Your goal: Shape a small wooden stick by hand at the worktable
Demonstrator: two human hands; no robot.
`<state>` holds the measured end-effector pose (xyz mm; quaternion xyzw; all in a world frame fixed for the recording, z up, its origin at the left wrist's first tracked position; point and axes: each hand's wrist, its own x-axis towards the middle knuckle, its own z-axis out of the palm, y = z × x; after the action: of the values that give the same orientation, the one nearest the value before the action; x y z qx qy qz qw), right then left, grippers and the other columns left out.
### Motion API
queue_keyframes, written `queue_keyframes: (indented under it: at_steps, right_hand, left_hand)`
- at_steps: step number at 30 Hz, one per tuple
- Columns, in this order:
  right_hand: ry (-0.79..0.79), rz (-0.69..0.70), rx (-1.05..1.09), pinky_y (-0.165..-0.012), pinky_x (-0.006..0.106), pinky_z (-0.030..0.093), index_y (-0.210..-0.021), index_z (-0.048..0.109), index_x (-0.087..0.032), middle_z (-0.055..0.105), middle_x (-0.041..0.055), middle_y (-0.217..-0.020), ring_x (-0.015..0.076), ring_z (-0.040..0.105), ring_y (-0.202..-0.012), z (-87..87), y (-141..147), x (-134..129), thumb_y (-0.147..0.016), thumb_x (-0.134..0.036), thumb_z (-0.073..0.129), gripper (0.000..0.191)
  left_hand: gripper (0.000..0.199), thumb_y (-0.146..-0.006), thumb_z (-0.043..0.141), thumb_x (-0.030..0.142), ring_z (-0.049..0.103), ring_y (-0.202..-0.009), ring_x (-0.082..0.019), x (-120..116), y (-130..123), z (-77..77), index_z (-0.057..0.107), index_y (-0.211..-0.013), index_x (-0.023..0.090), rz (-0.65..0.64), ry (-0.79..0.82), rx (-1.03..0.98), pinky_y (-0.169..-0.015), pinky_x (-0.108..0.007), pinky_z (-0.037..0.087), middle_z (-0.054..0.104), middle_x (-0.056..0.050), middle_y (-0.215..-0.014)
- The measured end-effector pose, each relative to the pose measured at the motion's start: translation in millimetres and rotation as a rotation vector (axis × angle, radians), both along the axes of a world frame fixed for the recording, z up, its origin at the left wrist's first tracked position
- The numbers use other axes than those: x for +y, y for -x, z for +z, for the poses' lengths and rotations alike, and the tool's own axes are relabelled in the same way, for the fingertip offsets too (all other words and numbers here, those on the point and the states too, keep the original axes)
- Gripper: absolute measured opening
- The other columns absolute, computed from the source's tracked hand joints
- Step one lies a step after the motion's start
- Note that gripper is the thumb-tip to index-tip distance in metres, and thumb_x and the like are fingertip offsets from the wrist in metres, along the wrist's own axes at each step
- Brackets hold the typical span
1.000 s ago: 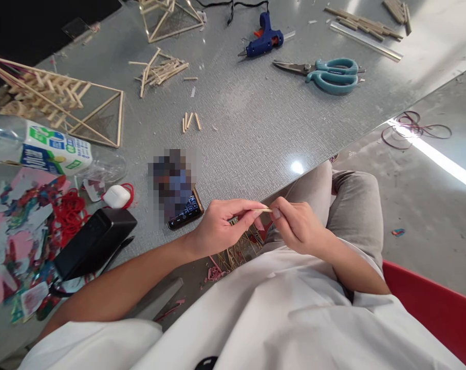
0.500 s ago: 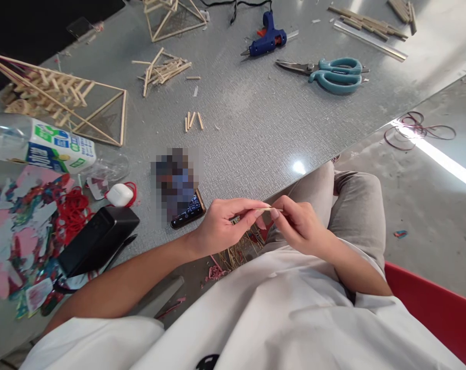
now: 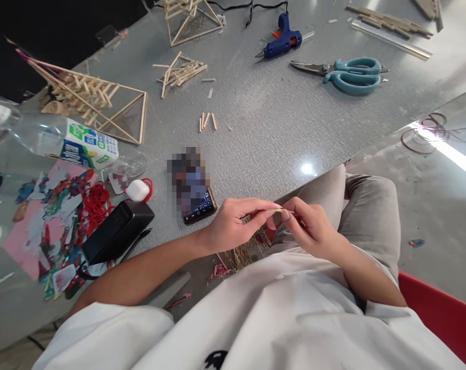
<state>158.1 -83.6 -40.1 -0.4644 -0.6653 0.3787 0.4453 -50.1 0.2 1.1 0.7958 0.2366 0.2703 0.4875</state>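
Observation:
My left hand (image 3: 235,223) and my right hand (image 3: 313,226) meet above my lap, just off the table's near edge. Between their fingertips they pinch a thin, pale wooden stick (image 3: 279,209), one hand at each end. Most of the stick is hidden by the fingers. Left of my left hand lies a phone (image 3: 200,205) with a lit screen, part of it blurred out. Beyond the phone, several short stick pieces (image 3: 207,122) rest on the table, and a pile of longer sticks (image 3: 184,72) lies farther back.
Scissors (image 3: 352,76) with blue handles and a blue glue gun (image 3: 282,41) lie at the back right. Stick frames (image 3: 120,110) stand at the left, near a plastic bottle (image 3: 86,144), a black box (image 3: 117,231), red string (image 3: 96,203) and a white case (image 3: 138,190). Sticks litter the floor.
The whole view has shifted, so the table and things appear farther right. Both hands keep the same pinch on the stick.

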Motion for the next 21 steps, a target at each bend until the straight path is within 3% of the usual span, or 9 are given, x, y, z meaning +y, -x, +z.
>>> queue_keyframes:
  at_steps: [3,7,15,19,21]
  right_hand:
    - [-0.002,0.042,0.002,-0.057,0.022,0.04,-0.103,0.054,-0.021,0.057,-0.0056,-0.07,0.009,0.048,-0.056,-0.7,-1.5,0.9,-0.109,-0.02,0.042,0.014]
    - [0.029,0.12,0.118,-0.063,0.024,0.043,-0.108,0.058,-0.02,0.061,-0.0024,-0.077,0.011,0.054,-0.065,-2.8,-5.9,0.9,-0.104,-0.011,0.033,0.026]
    - [0.127,0.075,0.132,-0.061,0.023,0.042,-0.103,0.061,-0.019,0.061,-0.0037,-0.07,0.0097,0.054,-0.061,1.4,-2.9,-0.6,-0.113,-0.033,0.042,0.025]
    - [0.046,0.053,0.063,-0.06,0.022,0.043,-0.101,0.057,-0.02,0.061,-0.0047,-0.068,0.0095,0.054,-0.058,-0.7,-1.2,0.6,-0.107,-0.019,0.043,0.015]
    - [-0.009,0.077,0.043,-0.062,0.022,0.044,-0.104,0.057,-0.019,0.063,-0.0046,-0.069,0.0095,0.056,-0.059,-1.9,-3.6,1.9,-0.099,-0.009,0.04,0.02]
  left_hand:
    - [0.019,-0.103,0.062,0.01,0.075,-0.068,-0.008,-0.3,0.6,-1.1,0.078,-0.113,0.012,0.012,0.015,-0.017,-0.064,-0.014,0.058,0.081,-0.003,-0.081]
    - [0.019,-0.102,0.063,0.009,0.072,-0.062,-0.007,-1.1,1.3,-1.6,0.079,-0.113,0.013,0.031,0.003,-0.014,-0.058,-0.012,0.056,0.081,-0.001,-0.077]
    - [0.019,-0.1,0.065,0.007,0.076,-0.068,-0.008,-0.1,-0.1,1.3,0.079,-0.112,0.012,0.021,-0.006,-0.016,-0.064,-0.012,0.06,0.082,-0.002,-0.082]
    - [0.019,-0.101,0.065,0.009,0.075,-0.066,-0.007,-0.9,0.2,0.7,0.079,-0.112,0.014,0.036,0.016,-0.003,-0.062,-0.012,0.058,0.083,-0.002,-0.081]
    - [0.018,-0.103,0.064,0.013,0.072,-0.062,-0.008,-1.4,1.3,-0.1,0.079,-0.114,0.014,0.043,0.064,0.001,-0.059,-0.014,0.057,0.081,-0.001,-0.077]
